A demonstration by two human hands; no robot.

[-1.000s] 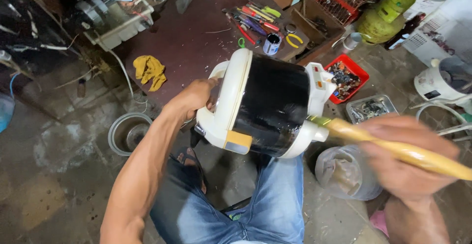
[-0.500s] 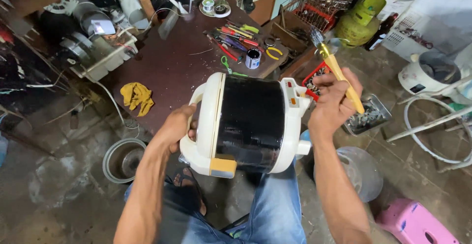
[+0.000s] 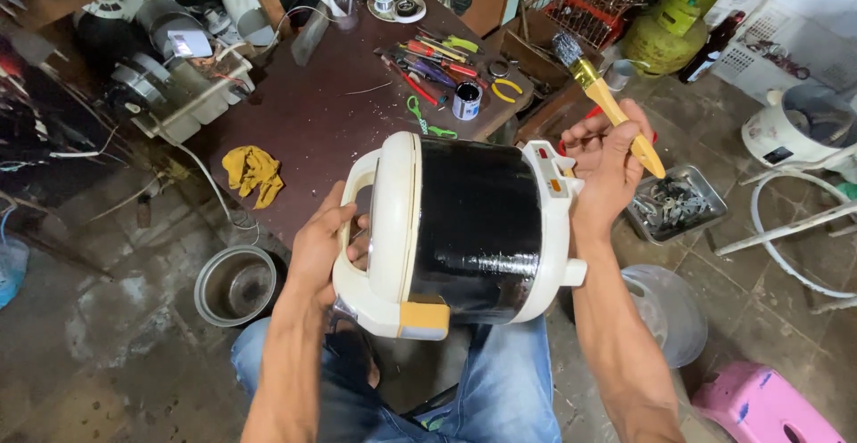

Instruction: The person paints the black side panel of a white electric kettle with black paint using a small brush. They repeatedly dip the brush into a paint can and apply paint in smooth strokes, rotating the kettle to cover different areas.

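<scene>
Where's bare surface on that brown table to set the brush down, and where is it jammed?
Bare: the brown table between the yellow rag, the white tray of parts and the black-painted cooker. Crowded: far right corner, with hand tools and a small paint can. The right hand holds the paintbrush.

One rice cooker [image 3: 464,229], one paintbrush [image 3: 607,104], one paint tin [image 3: 466,101], one yellow rag [image 3: 253,173], one pink stool [image 3: 768,407].

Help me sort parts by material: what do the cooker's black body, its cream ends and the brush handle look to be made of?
The black body looks like glossy, perhaps freshly painted sheet metal, judging by its streaky highlights. The cream ends look like moulded, smooth plastic with a satin sheen. The brush handle in the right hand looks like yellow varnished wood, possibly plastic.
</scene>
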